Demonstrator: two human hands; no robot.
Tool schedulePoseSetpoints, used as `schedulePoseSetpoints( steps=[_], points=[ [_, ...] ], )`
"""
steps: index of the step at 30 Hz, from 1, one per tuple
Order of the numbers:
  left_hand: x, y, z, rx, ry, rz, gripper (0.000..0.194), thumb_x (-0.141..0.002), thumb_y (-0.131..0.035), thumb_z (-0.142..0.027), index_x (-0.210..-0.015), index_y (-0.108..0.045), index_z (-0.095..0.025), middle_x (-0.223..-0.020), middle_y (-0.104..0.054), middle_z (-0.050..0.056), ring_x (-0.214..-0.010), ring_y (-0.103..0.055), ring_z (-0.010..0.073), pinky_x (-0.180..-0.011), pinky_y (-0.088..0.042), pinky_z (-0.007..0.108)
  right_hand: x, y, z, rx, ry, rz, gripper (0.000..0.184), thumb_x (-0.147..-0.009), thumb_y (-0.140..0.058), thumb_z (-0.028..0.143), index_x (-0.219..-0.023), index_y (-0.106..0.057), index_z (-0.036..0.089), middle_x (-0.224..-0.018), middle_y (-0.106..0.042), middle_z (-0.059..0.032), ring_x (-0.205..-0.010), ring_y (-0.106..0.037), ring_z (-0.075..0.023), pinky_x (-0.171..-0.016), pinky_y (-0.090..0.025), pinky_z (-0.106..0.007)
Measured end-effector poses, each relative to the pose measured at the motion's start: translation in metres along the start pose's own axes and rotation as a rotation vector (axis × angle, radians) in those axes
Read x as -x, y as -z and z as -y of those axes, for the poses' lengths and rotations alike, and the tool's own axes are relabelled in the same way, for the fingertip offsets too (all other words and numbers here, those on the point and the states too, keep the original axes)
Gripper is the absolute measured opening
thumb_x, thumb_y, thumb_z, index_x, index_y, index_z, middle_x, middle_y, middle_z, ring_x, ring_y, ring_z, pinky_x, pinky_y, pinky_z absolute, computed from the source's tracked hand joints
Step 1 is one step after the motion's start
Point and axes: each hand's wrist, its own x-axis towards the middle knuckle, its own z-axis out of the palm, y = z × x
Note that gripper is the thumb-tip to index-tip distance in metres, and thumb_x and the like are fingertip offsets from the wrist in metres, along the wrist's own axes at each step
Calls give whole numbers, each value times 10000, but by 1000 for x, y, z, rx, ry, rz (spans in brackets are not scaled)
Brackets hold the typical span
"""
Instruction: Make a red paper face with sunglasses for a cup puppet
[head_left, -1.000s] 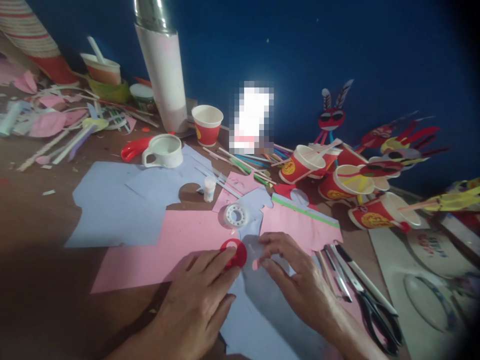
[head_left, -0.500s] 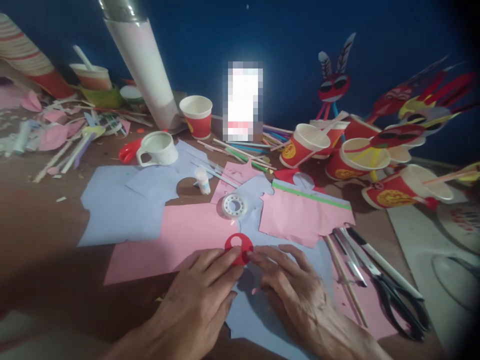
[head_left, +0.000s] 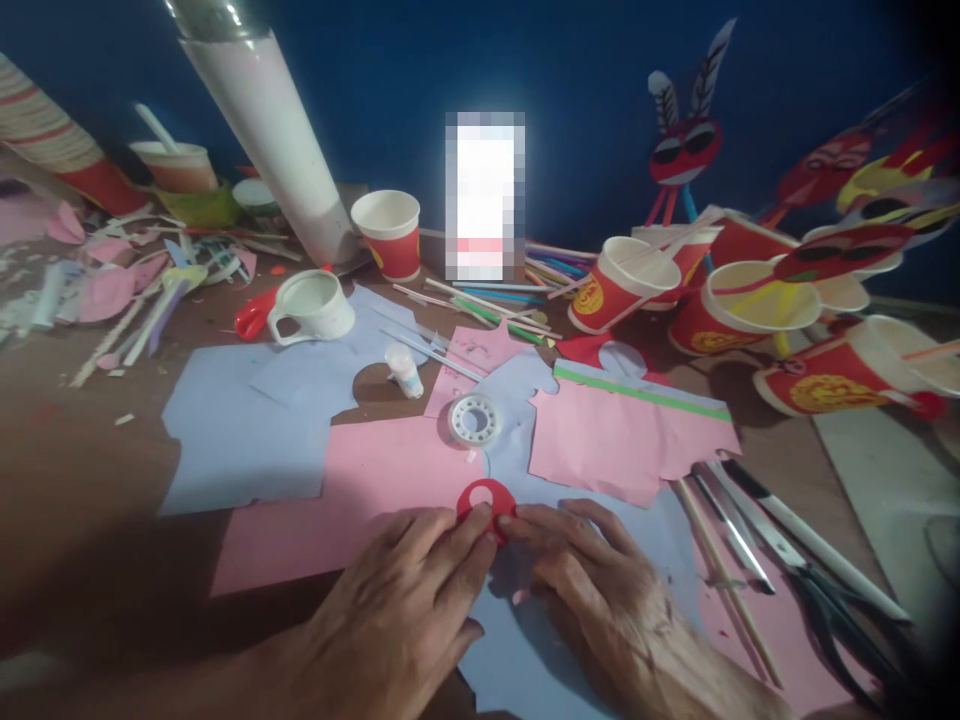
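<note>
A small red paper disc (head_left: 505,500) with a white oval spot lies over the pink and blue paper, in front of me. My left hand (head_left: 405,590) rests its stretched fingertips on the disc's lower left part, its thumb apart from it. From the other side, my right hand (head_left: 600,580) touches the disc's right edge with its index fingertip, the other fingers extended. Beyond the disc stands or lies a white tape roll (head_left: 474,420). A small white bottle (head_left: 405,371) is behind that. Beneath the hands is blue paper (head_left: 525,650), partly hidden by them.
Black-handled scissors (head_left: 817,590), a white pen (head_left: 825,545) and a thin stick (head_left: 735,590) lie at right. Several red cups (head_left: 622,285) with paper figures stand behind. A white mug (head_left: 311,305), a red cup (head_left: 386,235), a thermos (head_left: 262,140) and a blurred bright screen (head_left: 486,190) are farther back.
The view has shifted slightly, so objects at the right sit farther right. Both hands stay at the red disc, with only slight finger movement.
</note>
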Motion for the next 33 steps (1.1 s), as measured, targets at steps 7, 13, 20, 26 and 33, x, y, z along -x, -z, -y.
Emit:
schedulePoseSetpoints(
  steps=[7, 13, 20, 26, 33],
  points=[
    [-4, 3, 10, -38, -66, -101, 391, -968, -263, -241, -1229, -537, -141, -1280, -578, 16, -1060, -517, 193, -846, -426, 317, -5, 10, 3, -19, -39, 13, 201, -861, -441, 61, -884, -586, 198, -1164, -669, -55, -1109, -583, -194, -919, -420, -378],
    [-9, 6, 12, 18, -85, -94, 352, -940, -328, -203, -1199, -553, -123, -1223, -617, 46, -974, -563, 205, -797, -481, 314, -6, -1, 0, -3, -26, -103, 214, -861, -421, 61, -843, -584, 198, -1068, -715, -29, -1031, -622, -170, -902, -415, -345],
    [-11, 10, 25, 167, -127, -66, 320, -889, -415, -130, -1181, -548, -128, -1184, -619, 90, -943, -571, 209, -812, -501, 327, -1, -12, -1, -47, -66, -141, 197, -880, -418, 93, -804, -559, 208, -1088, -705, -26, -1061, -596, -164, -939, -360, -356],
    [-24, 3, 41, 443, -18, -42, 272, -882, -411, -40, -1061, -569, -173, -976, -620, 56, -832, -580, 135, -730, -485, 239, -1, -9, -2, -102, -79, -93, 177, -858, -422, 76, -886, -547, 197, -1069, -700, -46, -1081, -582, -180, -937, -375, -363],
    [-49, 8, 38, 470, 246, 60, 173, -914, -440, -208, -885, -610, -198, -876, -586, 16, -731, -581, 125, -650, -453, 224, -10, 6, 3, -175, -67, -57, 209, -869, -408, 52, -990, -530, 171, -1024, -687, -70, -1032, -588, -197, -832, -444, -354]
  ],
)
